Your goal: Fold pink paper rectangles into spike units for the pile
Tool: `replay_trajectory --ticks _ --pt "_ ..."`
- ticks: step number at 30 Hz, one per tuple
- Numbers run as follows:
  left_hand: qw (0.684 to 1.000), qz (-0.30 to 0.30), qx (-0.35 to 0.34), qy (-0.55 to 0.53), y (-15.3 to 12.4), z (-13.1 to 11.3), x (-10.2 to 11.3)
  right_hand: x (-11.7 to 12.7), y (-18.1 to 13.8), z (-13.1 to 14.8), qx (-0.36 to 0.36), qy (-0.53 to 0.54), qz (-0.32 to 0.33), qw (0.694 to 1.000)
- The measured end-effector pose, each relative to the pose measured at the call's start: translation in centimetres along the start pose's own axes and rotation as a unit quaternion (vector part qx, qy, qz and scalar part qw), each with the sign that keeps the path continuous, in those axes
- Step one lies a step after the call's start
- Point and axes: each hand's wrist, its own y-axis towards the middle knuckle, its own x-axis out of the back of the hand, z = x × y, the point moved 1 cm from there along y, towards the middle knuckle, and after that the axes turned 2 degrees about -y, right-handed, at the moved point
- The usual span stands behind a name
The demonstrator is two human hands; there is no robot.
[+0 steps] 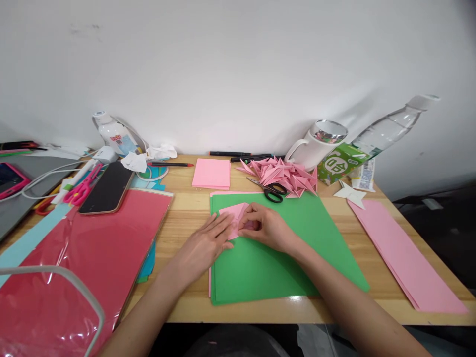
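A small pink paper [235, 213] lies on a green sheet [282, 258] in the middle of the wooden desk. My left hand [204, 243] lies flat on the paper's left part, fingers stretched out and pressing it down. My right hand [266, 227] has its fingers curled and pinched on the paper's right part, creasing a fold. Behind the hands sits a pile of folded pink paper pieces [284, 174] with black-handled scissors [270, 190] in front of it. A stack of small pink sheets [211, 173] lies further back.
A red sheet in clear wrap [92, 253] with a phone [107, 188] on it covers the left side. Long pink strips [401, 253] lie at the right. A white mug [316, 144], a green carton [340, 163], a water bottle [390, 130], markers and pink scissors [82, 188] stand along the back.
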Motion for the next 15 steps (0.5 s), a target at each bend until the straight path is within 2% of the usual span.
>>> replay_trajectory --ticks 5,15 --pt "0.999 0.021 -0.02 0.021 -0.48 0.34 0.14 -0.06 0.1 -0.11 0.007 0.0 -0.002 1.0" --pt "1.0 -0.005 -0.016 0.006 -0.41 0.6 -0.07 0.01 -0.04 -0.06 0.007 0.005 0.002 1.0"
